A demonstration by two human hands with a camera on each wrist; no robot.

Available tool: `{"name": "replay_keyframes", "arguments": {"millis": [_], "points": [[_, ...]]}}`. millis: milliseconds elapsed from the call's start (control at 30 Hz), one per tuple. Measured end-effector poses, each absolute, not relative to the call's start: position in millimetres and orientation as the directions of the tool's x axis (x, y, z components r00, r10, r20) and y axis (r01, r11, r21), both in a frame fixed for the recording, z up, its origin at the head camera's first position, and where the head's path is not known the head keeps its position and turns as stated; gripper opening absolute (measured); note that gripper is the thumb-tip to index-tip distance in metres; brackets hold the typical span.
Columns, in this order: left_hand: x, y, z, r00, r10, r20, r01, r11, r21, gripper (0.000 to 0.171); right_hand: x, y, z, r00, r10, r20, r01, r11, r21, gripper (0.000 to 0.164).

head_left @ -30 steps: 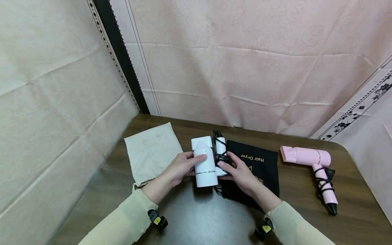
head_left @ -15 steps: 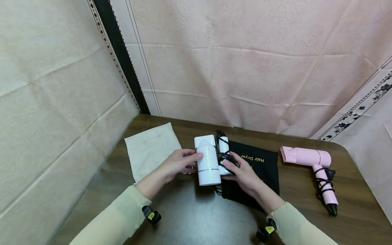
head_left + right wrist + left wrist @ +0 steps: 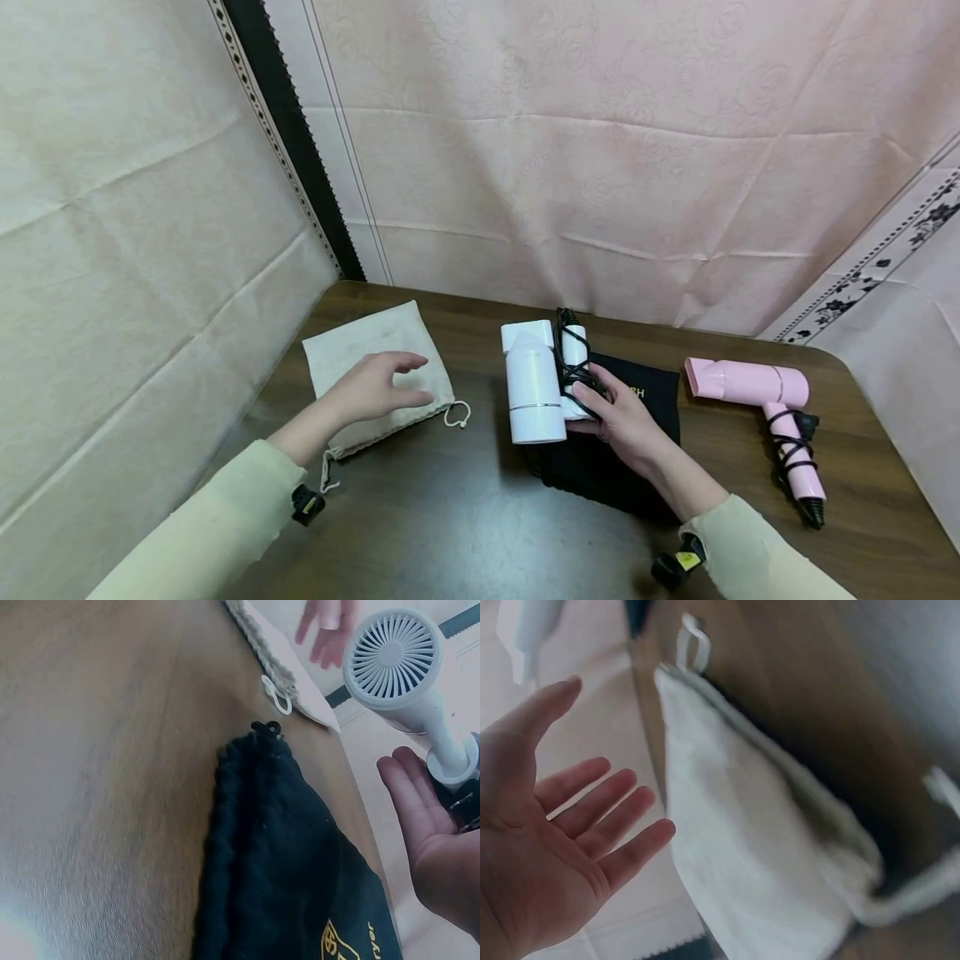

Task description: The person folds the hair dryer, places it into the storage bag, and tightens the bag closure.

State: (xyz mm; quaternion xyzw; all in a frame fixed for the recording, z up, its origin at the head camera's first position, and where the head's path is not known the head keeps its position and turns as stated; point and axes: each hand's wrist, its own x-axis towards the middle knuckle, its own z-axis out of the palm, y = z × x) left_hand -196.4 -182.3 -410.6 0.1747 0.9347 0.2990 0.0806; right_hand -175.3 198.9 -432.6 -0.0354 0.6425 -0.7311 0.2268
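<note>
The right hand (image 3: 630, 425) grips the smooth, folded white hair dryer (image 3: 536, 392) over the black bag (image 3: 600, 471), near the table's (image 3: 442, 517) back edge. The left hand (image 3: 372, 387), fingers spread, holding nothing, hovers above the flat cloth bag (image 3: 360, 343) by the back-left corner; wood separates the bags.

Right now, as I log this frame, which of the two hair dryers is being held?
The white hair dryer, gripped in the right hand; the pink hair dryer lies on the table, untouched by either hand.
</note>
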Motion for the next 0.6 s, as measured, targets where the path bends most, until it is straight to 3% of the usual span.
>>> {"name": "replay_keyframes", "arguments": {"millis": [333, 600], "points": [[-187, -207, -437, -0.889, 0.457, -0.011, 0.428, 0.841, 0.331, 0.052, -173, 208, -427, -0.889, -0.381, -0.254, 0.293, -0.048, -0.955, 0.076], [-180, -209, -449, -0.867, 0.498, 0.024, 0.489, 0.838, 0.243, 0.031, -170, 208, -429, -0.882, -0.392, -0.262, 0.302, -0.044, -0.952, 0.074]]}}
